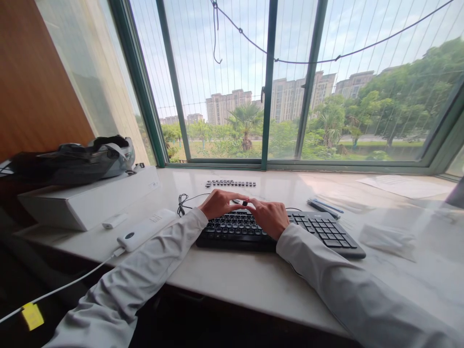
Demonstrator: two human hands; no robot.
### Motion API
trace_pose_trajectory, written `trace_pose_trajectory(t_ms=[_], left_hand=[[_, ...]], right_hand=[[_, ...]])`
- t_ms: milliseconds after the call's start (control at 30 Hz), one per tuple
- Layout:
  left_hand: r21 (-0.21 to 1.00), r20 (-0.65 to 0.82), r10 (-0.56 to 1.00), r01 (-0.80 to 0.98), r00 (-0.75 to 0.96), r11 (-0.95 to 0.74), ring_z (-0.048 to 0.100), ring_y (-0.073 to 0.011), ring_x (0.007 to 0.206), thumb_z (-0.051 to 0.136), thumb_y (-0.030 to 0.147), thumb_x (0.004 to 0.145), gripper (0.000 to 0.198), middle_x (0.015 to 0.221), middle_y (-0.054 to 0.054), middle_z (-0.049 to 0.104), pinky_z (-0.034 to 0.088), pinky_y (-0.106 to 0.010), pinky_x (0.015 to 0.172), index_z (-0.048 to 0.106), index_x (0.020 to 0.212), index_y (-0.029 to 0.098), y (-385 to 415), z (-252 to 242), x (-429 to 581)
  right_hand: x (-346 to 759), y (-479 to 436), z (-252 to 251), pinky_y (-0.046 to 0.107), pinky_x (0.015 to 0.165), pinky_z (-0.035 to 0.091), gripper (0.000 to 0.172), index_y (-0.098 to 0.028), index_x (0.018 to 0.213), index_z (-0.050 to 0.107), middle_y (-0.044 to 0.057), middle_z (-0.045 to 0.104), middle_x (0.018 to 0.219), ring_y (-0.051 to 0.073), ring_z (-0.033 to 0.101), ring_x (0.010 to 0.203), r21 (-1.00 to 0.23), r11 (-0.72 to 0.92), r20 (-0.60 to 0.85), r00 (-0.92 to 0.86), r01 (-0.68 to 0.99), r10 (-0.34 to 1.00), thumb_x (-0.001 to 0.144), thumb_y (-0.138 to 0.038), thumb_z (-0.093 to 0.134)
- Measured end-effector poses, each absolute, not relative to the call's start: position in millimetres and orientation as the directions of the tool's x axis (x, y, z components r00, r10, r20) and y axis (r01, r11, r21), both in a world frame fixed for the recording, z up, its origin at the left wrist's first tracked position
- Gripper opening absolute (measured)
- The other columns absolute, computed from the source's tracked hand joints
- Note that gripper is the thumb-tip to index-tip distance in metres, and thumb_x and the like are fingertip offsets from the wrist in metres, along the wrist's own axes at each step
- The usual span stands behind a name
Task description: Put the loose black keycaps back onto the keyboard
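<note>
Above a black keyboard (235,244), my left hand (218,205) and my right hand (271,217) meet at the fingertips. Between them is a small black keycap (245,203), pinched by the fingers of both. Bare key sockets show across much of the keyboard's left and middle part, while the number pad (329,230) at the right has its caps on. My right hand covers part of the key rows. Several loose keycaps (231,183) lie in rows on the sill behind the keyboard.
A white power strip (148,229) with a cable and a small white box (114,221) lie left. Behind them, a large white box (90,195) carries a dark bag (79,159). Pens (324,208) and a clear plastic wrapper (387,239) lie right; windows stand behind.
</note>
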State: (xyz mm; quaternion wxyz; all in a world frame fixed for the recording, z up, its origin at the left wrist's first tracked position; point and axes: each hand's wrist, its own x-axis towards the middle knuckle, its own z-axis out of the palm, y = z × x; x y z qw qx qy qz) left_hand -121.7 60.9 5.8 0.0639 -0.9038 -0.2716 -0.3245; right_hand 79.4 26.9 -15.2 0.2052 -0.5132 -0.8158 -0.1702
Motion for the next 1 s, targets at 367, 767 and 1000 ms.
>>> trace_pose_trajectory(t_ms=[367,767,1000], left_hand=[[0.302,0.502,0.610,0.536,0.613,-0.788,0.058,-0.0085,0.059,0.068,0.043,0.075,0.031,0.090,-0.003,0.073,0.044,-0.019,0.060,0.073,0.097,0.020,63.0,14.0,-129.7],[0.565,-0.293,0.701,0.709,0.650,-0.421,0.060,-0.0109,0.056,0.073,0.040,0.066,0.039,0.066,-0.002,0.069,0.046,-0.019,0.051,0.073,0.099,0.019,68.2,42.5,-175.9],[0.484,-0.354,0.731,0.783,0.583,-0.389,0.063,-0.0135,0.058,0.077,0.045,0.059,0.040,0.065,-0.003,0.070,0.043,-0.018,0.048,0.075,0.091,0.021,64.0,40.1,-172.6]], right_hand=[[75.4,22.6,-14.2,0.025,0.061,0.036,0.047,-0.031,0.120,0.056,0.005,0.072,0.101,0.019,0.067,0.081,0.064,0.410,0.504,-0.384,0.910,0.774,0.095,-0.054,0.024],[69.2,12.3,-13.2,0.025,0.061,0.033,0.048,-0.030,0.120,0.055,0.003,0.073,0.089,0.018,0.066,0.077,0.068,0.505,0.459,-0.477,0.860,0.750,0.095,-0.050,0.020],[67.3,7.6,-10.7,0.025,0.060,0.033,0.047,-0.030,0.118,0.056,0.003,0.073,0.086,0.017,0.066,0.073,0.092,0.541,0.422,-0.524,0.836,0.740,0.096,-0.048,0.018]])
